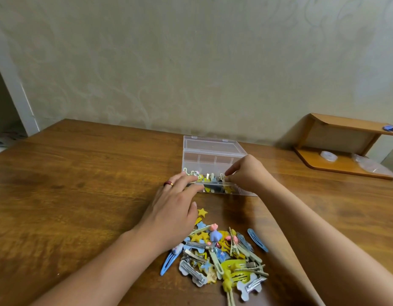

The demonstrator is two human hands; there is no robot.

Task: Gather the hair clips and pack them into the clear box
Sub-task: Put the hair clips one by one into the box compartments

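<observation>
Box (211,151) near far table (80,173) edge, lid up. My left hand (173,208) lies flat, fingers straight on box front, holds nothing. Right hand (246,173) pinches clip in box, I think. Clips (222,257) piled near front edge. Keep box still, stand clip in row, push gently.

Premises: a domestic room, judging by what I see from my seat. The far wall (191,62) carries pale wallpaper with a swirling floral pattern. The surface (80,173) before me is varnished brown wood with household grain and wear. At far right stands a small wooden shelf unit (336,149) holding a tape roll (328,155) and oddments.
</observation>
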